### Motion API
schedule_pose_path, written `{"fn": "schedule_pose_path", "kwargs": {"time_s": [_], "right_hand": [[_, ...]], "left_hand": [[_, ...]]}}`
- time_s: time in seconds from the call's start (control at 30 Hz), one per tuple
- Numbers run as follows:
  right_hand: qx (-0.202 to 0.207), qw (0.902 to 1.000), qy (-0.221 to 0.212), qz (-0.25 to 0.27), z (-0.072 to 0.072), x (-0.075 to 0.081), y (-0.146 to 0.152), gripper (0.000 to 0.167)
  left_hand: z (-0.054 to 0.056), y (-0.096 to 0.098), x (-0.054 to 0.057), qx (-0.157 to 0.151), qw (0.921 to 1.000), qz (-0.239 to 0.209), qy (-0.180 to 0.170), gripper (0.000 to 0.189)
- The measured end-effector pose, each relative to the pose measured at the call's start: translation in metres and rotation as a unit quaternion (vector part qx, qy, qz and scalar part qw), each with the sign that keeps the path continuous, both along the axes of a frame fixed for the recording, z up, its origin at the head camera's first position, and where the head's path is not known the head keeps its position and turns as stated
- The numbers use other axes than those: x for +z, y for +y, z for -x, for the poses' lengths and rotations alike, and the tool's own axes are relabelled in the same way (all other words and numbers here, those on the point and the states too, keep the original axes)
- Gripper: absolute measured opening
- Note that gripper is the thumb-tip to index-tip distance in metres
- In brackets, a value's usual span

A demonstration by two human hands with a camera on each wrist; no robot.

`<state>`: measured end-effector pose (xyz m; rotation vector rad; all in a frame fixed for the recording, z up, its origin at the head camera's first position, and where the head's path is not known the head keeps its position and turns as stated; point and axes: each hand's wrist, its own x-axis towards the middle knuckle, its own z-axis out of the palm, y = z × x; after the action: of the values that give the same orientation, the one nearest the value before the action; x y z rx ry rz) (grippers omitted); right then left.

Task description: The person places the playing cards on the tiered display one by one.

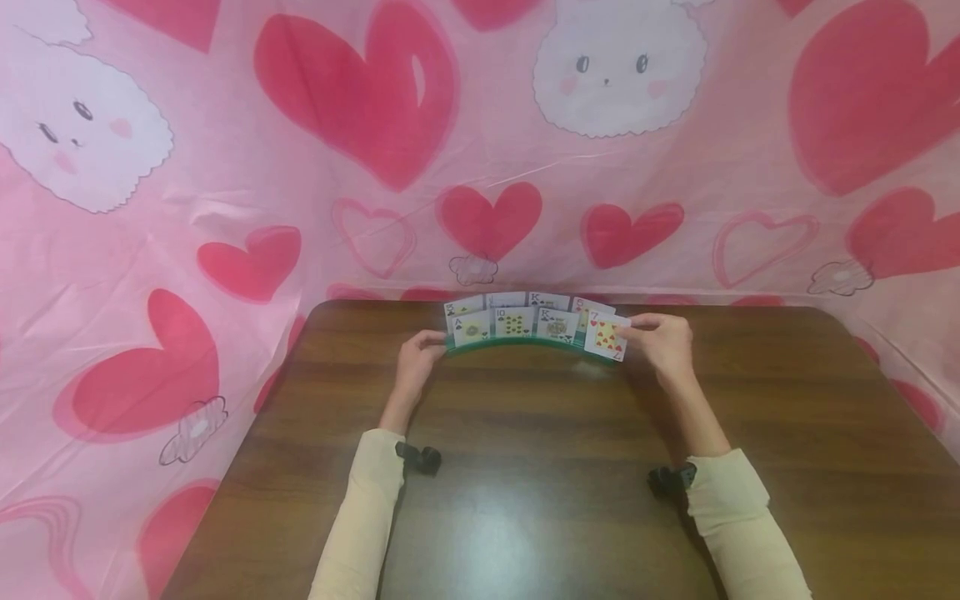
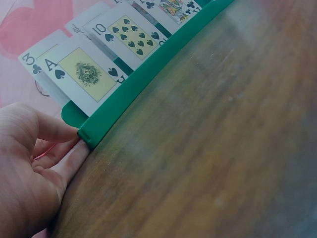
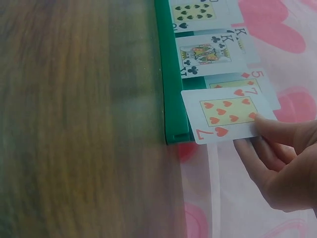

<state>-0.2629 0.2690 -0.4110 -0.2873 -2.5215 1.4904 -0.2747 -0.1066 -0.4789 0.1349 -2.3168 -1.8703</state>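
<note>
A curved green card holder (image 2: 124,101) stands near the table's far edge with two rows of playing cards upright in it. Its front row shows an ace of spades (image 2: 81,74), a ten of spades (image 3: 194,14) and a king of clubs (image 3: 207,55). Behind them are a three of clubs (image 2: 30,62), a five of diamonds (image 3: 265,87) and others partly covered. My left hand (image 1: 418,358) pinches the holder's left end between thumb and fingers. With thumb and fingers, my right hand (image 1: 663,343) grips a seven of hearts (image 3: 228,115) by its edge, in front of the five at the right end.
The brown wooden table (image 1: 517,433) spreads out in front of the holder. Right behind its far edge hangs a pink cloth (image 1: 525,158) printed with hearts and white faces. A small black camera (image 1: 420,458) sits at each sleeve cuff.
</note>
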Motion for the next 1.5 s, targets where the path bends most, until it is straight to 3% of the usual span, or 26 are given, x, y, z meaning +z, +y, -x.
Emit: {"fn": "schedule_pose_path", "kwargs": {"time_s": [0.37,0.67,0.9,1.23,1.5], "right_hand": [[-0.018,0.9995,0.013,0.021,0.002,-0.003,-0.006,0.039],[-0.027,0.9991,-0.005,0.032,0.002,-0.004,-0.008,0.041],[-0.016,0.999,-0.015,0.04,0.001,-0.007,-0.008,0.04],[0.017,0.995,-0.019,0.096,-0.001,-0.01,-0.005,0.035],[0.043,0.9956,-0.02,0.081,-0.001,-0.013,-0.004,0.036]], "left_hand": [[0.0,-0.001,0.0,-0.005,1.0,-0.005,-0.001,0.017],[0.001,-0.001,-0.001,-0.003,1.0,-0.008,-0.001,0.017],[0.001,-0.001,-0.003,-0.002,1.0,-0.004,-0.001,0.017],[0.001,0.003,-0.002,-0.004,1.0,-0.006,-0.002,0.018],[0.0,0.003,-0.003,-0.004,0.9999,0.001,-0.011,0.018]]}}
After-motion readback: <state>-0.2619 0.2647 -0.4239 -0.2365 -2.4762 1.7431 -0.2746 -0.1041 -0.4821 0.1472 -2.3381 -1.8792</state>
